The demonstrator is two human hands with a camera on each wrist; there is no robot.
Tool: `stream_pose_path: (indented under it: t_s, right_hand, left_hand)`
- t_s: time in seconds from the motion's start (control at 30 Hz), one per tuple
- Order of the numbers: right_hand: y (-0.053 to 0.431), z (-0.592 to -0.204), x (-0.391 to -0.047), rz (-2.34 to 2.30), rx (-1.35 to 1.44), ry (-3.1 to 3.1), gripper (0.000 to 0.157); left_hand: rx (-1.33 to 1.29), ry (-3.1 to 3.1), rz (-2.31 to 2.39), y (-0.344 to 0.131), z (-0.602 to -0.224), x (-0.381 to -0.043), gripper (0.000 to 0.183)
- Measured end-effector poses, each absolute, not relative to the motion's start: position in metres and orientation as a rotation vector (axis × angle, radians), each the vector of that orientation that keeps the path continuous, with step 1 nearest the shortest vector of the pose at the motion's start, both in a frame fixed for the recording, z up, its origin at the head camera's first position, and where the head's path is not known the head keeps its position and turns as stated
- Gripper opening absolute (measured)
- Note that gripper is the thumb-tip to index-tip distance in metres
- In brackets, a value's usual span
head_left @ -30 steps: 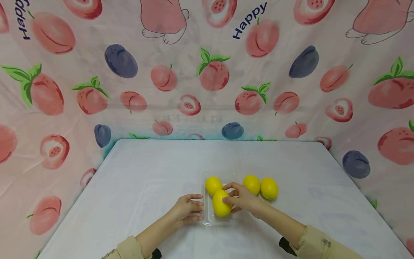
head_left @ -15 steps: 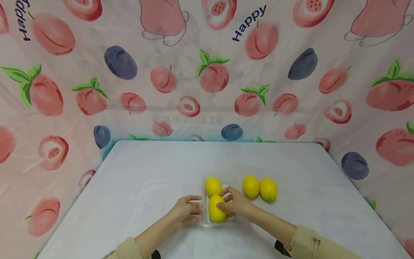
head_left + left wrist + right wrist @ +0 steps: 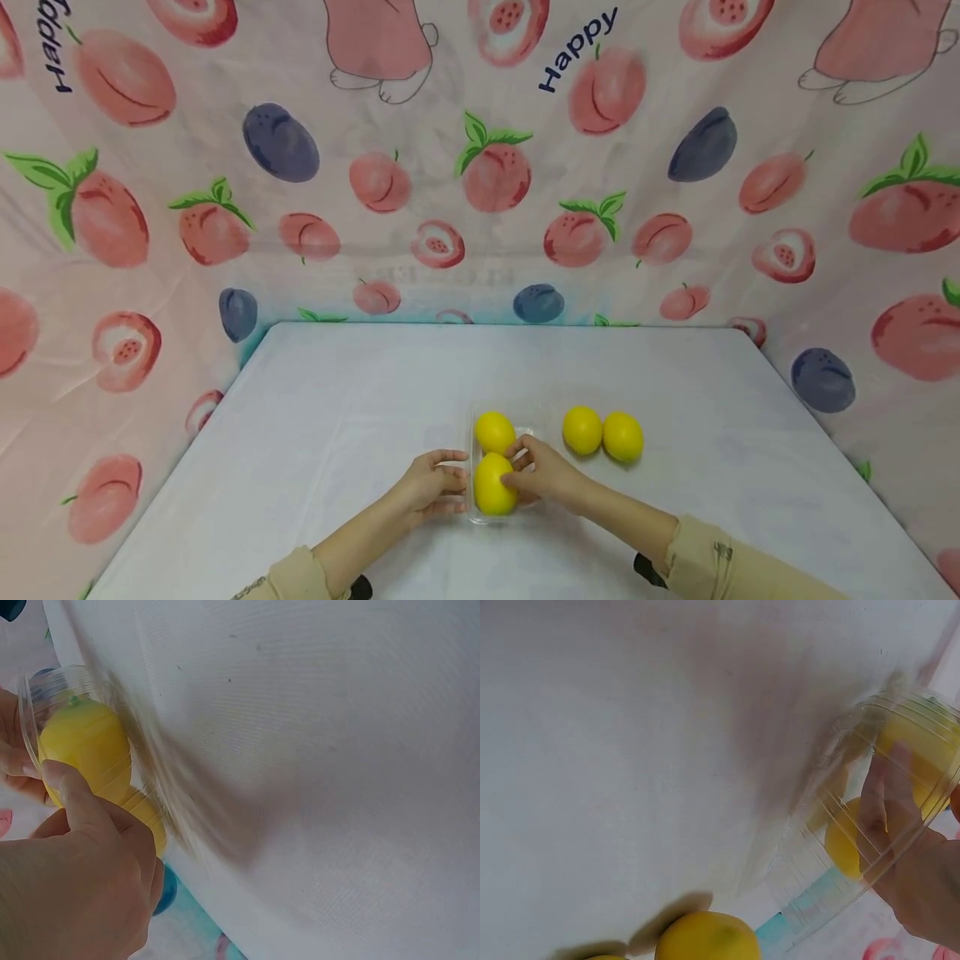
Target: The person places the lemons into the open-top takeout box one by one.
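Note:
A clear plastic box [image 3: 507, 520] stands on the table with two yellow lemons in its left half. The far lemon [image 3: 495, 432] lies in the back left corner. My right hand [image 3: 551, 479] reaches into the box and holds the near lemon [image 3: 493, 485], thumb on its top right and fingers along its right side. Through the ribbed wall, the right wrist view shows these fingers [image 3: 900, 802] inside. My left hand [image 3: 431, 485] rests its fingertips against the box's left wall, fingers loosely extended. In the left wrist view, the near lemon [image 3: 86, 746] shows a greenish tip.
Right of the box, two more lemons lie side by side, a left one [image 3: 582, 431] and a right one [image 3: 623, 437]. The white table [image 3: 360, 375] ends at a fruit-print cloth [image 3: 420, 167] hanging behind and along both sides.
My right hand has carried the near lemon left and slightly toward me, down into the box's front left corner. My left hand has stayed at the box wall.

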State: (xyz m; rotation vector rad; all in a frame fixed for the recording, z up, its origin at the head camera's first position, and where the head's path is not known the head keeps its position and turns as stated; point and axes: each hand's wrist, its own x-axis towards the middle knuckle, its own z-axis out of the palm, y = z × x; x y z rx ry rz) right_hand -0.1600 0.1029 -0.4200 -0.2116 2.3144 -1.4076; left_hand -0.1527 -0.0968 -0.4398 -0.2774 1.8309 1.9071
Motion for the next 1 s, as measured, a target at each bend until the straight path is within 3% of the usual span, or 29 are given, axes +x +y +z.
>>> stream_pose_path:
  t_s: [1.0]
  right_hand:
    - [0.119,-0.41,-0.162,-1.468,-0.265,2.242,0.034]
  left_hand:
    - [-0.258,1.838,1.899,-0.095,-0.439,-0.15,0.04]
